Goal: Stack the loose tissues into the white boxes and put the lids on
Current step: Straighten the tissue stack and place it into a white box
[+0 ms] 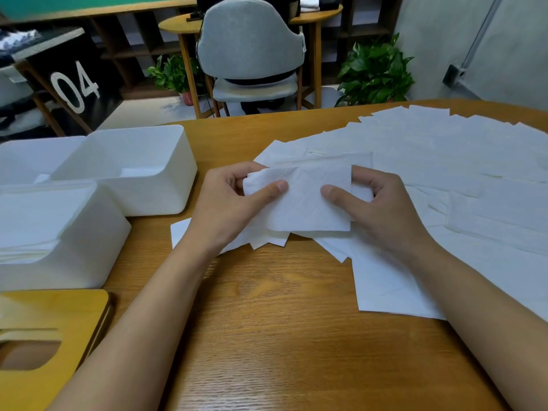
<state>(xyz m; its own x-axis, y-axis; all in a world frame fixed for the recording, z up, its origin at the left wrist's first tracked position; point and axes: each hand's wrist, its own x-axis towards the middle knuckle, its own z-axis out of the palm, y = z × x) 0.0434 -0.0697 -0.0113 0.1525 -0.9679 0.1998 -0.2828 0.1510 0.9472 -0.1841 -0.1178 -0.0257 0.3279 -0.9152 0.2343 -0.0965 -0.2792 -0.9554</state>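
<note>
A folded white tissue is held over the wooden table, pinched at its left end by my left hand and at its right end by my right hand. Several loose tissues lie spread across the table's right half and under my hands. On the left stand white boxes: a near one filled with stacked tissues, a farther one with a few tissues at its bottom, and a third at the far left. Wooden lids with an oval slot lie at the lower left.
A grey chair stands behind the table with potted plants beside it. Bare wood shows in front of me between my forearms.
</note>
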